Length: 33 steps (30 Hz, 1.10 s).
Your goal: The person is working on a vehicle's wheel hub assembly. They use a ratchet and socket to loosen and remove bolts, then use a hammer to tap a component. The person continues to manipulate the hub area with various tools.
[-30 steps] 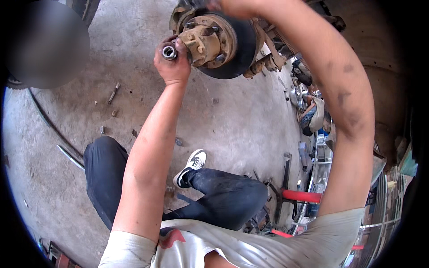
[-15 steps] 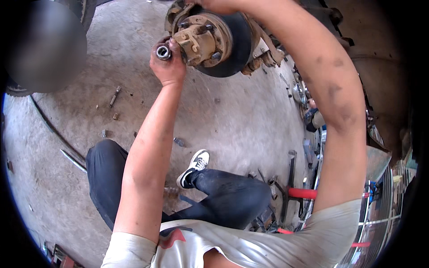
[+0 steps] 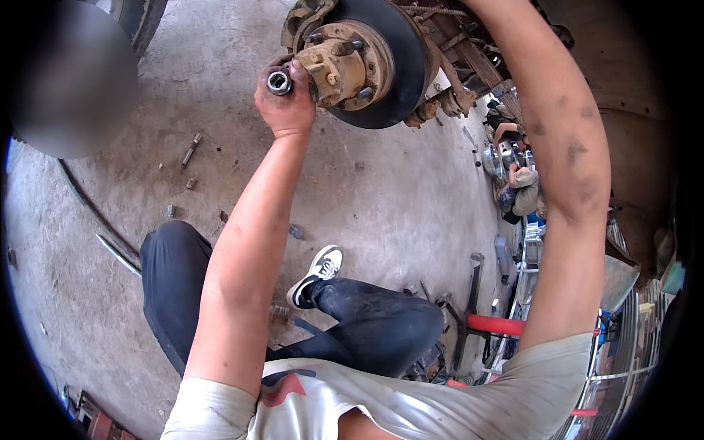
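Observation:
My left hand (image 3: 284,103) is closed around a metal socket (image 3: 279,82), its open end showing. Those fingers are beside the rusty wheel hub (image 3: 334,73), and I cannot tell whether they touch it. Several studs stick out of the hub flange. Behind it stands the black brake disc (image 3: 400,70), with a rusty brake caliper (image 3: 302,26) at its upper left. My right forearm reaches up past the right side of the disc and leaves at the top edge, so my right hand is out of sight.
On the concrete floor lie a metal extension bar (image 3: 191,150), loose nut-like pieces (image 3: 191,184) and a dark hose (image 3: 88,209). A tyre (image 3: 139,26) shows at upper left. To the right are a person (image 3: 522,187), a red bar (image 3: 495,324) and scattered tools.
The hub and disc now sit slightly farther right and lower in view. My left hand and socket shifted with them. My right hand, earlier on the caliper at the top, has left the picture.

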{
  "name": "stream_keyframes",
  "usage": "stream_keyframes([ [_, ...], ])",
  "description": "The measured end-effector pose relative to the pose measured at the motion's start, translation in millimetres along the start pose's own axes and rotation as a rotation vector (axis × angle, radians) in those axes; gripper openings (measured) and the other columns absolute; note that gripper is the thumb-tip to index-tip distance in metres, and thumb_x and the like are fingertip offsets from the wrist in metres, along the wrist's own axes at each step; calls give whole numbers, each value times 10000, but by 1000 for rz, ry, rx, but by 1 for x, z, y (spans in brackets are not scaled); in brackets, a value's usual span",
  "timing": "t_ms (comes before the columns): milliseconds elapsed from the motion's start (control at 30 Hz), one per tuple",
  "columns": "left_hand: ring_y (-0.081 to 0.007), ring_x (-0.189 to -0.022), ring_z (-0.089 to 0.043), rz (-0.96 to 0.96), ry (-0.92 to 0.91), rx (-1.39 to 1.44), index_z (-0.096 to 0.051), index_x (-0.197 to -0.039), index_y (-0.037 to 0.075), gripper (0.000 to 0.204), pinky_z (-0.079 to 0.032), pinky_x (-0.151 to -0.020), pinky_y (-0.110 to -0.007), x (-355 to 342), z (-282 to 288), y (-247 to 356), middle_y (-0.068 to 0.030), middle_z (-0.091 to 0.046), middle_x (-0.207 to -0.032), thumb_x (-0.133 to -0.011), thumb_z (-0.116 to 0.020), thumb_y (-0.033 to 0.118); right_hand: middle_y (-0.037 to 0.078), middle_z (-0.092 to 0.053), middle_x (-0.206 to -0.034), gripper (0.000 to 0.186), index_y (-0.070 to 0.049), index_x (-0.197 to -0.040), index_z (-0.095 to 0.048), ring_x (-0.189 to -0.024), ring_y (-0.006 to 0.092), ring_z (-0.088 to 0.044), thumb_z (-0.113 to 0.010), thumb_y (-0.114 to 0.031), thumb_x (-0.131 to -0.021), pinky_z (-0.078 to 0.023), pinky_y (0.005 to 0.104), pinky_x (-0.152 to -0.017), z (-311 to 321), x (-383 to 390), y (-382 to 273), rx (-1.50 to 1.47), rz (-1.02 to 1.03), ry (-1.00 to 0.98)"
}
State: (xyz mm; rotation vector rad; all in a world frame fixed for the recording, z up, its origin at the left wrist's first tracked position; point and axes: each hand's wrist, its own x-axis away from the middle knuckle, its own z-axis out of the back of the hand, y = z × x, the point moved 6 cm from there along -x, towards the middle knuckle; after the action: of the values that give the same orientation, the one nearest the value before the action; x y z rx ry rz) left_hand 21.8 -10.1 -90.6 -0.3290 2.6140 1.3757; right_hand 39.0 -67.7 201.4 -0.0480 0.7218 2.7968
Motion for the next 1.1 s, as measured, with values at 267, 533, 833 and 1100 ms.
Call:
stream_keyframes([
  [267, -141, -811, -600, 9, 10, -15, -647, -957, -15, 244, -488, -777, -289, -13, 4, -1, -60, -661, -885, -872, -682, 211, 94, -697, -1036, 313, -132, -1052, -701, -994, 277, -657, -626, -316, -810, -524, 403, -840, -44, 43, -71, 286, 77, -612],
  [533, -232, -788, -647, 57, 13, 10, -651, -924, 0, 273, -506, -753, -330, 2, 2, -8, -124, -684, -874, -802, -704, 239, 215, -665, -1022, 364, -12, -1007, -676, -1013, 322, -641, -531, -332, -910, -519, 452, -831, 7, 21, -57, 69, -174, -66],
  [833, -210, -793, -651, 55, 34, 14, -656, -914, 9, 284, -514, -751, -328, -2, 6, -13, -111, -679, -849, -807, -710, 267, 150, -671, -1057, 309, -89, -1016, -688, -962, 319, -656, -583, -336, -864, -533, 428, -786, 9, 30, -64, 200, -71, -246],
  [1100, -214, -799, -660, 2, 31, -33, -658, -934, 10, 322, -517, -747, -333, -13, 9, -8, -114, -688, -858, -794, -724, 292, 97, -682, -1087, 386, -171, -1129, -673, -1029, 263, -648, -666, -319, -772, -512, 406, -871, -42, 53, -74, 288, 61, -729],
])
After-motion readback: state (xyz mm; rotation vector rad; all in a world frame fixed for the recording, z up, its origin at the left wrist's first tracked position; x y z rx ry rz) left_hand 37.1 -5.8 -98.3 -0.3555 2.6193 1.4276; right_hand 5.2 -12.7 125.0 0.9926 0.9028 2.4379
